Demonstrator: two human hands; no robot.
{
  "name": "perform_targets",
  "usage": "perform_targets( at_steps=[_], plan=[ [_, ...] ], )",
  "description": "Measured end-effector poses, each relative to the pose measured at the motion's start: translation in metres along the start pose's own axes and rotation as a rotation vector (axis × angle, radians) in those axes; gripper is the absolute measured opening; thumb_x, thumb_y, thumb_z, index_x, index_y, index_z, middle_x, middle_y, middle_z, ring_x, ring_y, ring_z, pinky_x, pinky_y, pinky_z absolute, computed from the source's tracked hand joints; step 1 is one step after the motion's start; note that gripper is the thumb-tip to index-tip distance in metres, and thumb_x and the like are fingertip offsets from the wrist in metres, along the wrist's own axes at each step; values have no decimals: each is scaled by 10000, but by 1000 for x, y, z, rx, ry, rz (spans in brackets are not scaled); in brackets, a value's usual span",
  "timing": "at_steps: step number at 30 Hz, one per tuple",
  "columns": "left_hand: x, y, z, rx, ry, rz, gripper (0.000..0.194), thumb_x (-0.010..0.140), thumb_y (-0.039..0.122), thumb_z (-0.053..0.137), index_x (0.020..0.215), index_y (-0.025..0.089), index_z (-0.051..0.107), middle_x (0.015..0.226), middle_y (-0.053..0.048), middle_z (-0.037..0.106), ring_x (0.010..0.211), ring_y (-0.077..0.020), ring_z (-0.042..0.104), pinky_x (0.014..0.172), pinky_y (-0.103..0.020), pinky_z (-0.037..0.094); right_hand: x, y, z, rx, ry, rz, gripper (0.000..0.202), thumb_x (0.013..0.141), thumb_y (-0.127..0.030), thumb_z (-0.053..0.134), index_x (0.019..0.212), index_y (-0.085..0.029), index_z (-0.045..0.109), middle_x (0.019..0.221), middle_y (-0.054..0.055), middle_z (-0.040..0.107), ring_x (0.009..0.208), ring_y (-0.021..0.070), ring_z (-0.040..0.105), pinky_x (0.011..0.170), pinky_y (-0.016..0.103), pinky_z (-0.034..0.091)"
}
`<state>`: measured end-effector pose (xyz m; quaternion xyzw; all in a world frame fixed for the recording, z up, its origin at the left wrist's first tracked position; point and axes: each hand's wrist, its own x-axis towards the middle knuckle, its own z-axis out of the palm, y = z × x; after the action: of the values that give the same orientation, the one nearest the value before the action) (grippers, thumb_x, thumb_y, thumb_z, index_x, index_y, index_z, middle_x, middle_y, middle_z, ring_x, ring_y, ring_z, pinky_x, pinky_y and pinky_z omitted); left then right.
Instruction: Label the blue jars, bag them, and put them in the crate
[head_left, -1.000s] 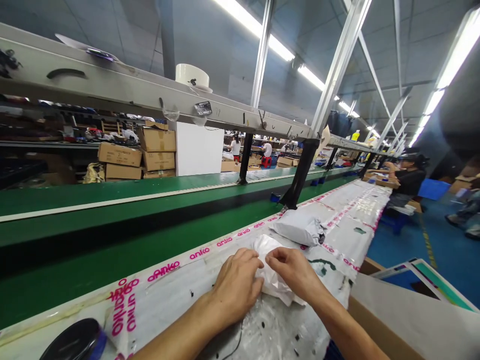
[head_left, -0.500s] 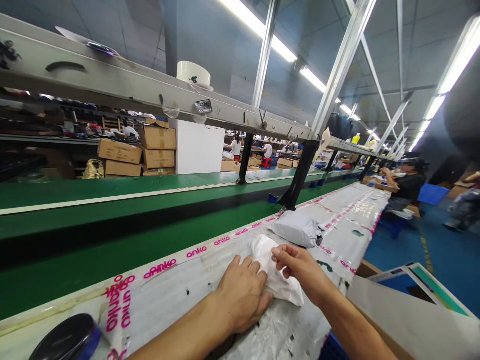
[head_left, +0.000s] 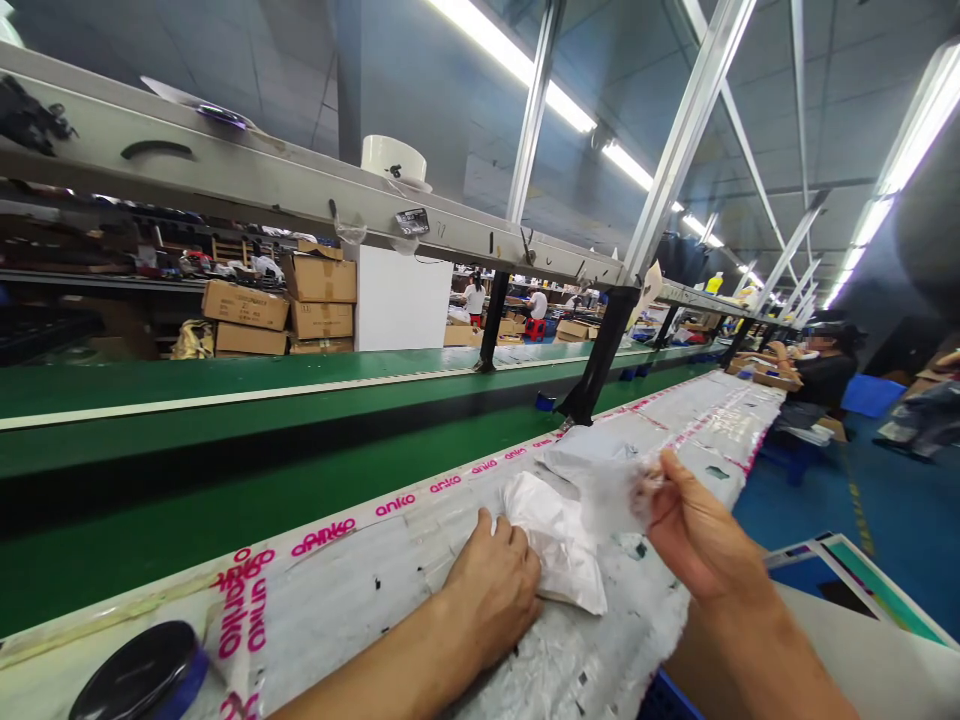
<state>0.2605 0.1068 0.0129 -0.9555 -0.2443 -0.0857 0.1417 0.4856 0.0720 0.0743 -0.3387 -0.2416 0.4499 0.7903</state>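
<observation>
My left hand [head_left: 495,580] rests palm down on the plastic-covered bench, its fingers loosely bent and a little apart. Its fingertips lie against the left edge of a white wrapped packet [head_left: 556,540], which is flat and creased. To the right of the packet, my raised right hand [head_left: 694,530] pinches the near end of a pale grey plastic bag [head_left: 611,490]. That end of the bag is smeared by motion, and what is inside cannot be made out.
Pink-lettered tape [head_left: 395,505] runs along the bench edge beside a green conveyor belt [head_left: 262,490]. A black round object [head_left: 139,665] sits at the near left. A dark post [head_left: 600,360] holds up the overhead rail. One person [head_left: 825,370] sits farther down the bench.
My right hand has left the white packet, moved right and taken hold of the grey bag, lifting its end. My left hand has stayed almost in place, its fingers drawn in slightly.
</observation>
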Motion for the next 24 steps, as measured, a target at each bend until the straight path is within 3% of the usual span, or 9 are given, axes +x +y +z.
perform_targets(
  at_steps=[3, 6, 9, 14, 19, 22, 24],
  plan=[
    [-3, -1, -5, -99, -28, -36, 426, 932, 457, 535, 1125, 95, 648, 1124, -184, 661, 1075, -347, 597, 1021, -579, 407, -5, -19, -3, 7, 23, -44, 312, 619, -268, 913, 778, -200, 654, 716, -56, 676, 596, 101, 622, 543, 185, 560],
    [-12, -8, -22, -274, -24, -114, 401, 902, 439, 578, 1123, 113, 650, 1163, -173, 653, 1104, -351, 586, 1046, -577, 389, -20, -20, 4, -82, -34, -29, 319, 612, -256, 917, 800, -191, 669, 744, -40, 678, 629, 103, 623, 590, 188, 565],
    [-26, -17, -49, -500, 91, -213, 331, 898, 393, 594, 1131, 162, 641, 1209, -133, 637, 1131, -328, 572, 1023, -523, 406, -37, -1, 22, -188, -155, 23, 291, 668, -290, 897, 825, -190, 674, 749, -27, 658, 630, 99, 587, 576, 186, 529],
    [-45, -27, -85, -1096, 269, -463, 314, 838, 484, 674, 1034, 241, 640, 1057, -16, 680, 958, -217, 611, 835, -340, 460, -59, 48, 68, -294, -339, 128, 322, 709, -395, 871, 794, -172, 655, 680, -35, 578, 587, 84, 490, 543, 191, 432],
    [-71, -44, -86, -1572, 336, -601, 227, 742, 350, 718, 730, 161, 594, 703, 1, 621, 666, -133, 549, 629, -257, 404, -73, 72, 115, -409, -527, 128, 363, 736, -469, 826, 756, -171, 618, 613, -41, 535, 548, 83, 434, 525, 205, 373],
    [-98, -59, -84, -1606, 394, -698, 201, 719, 308, 716, 731, 153, 589, 664, 5, 609, 621, -120, 540, 603, -253, 414, -76, 78, 132, -540, -578, 91, 364, 734, -487, 804, 821, -186, 617, 625, -38, 549, 541, 100, 452, 512, 223, 383],
    [-118, -68, -85, -1488, 468, -756, 159, 743, 282, 684, 752, 164, 578, 675, 8, 608, 625, -124, 554, 589, -252, 418, -79, 84, 140, -700, -609, -23, 350, 746, -471, 780, 901, -208, 608, 649, -30, 578, 562, 129, 499, 519, 243, 400]
  ],
)
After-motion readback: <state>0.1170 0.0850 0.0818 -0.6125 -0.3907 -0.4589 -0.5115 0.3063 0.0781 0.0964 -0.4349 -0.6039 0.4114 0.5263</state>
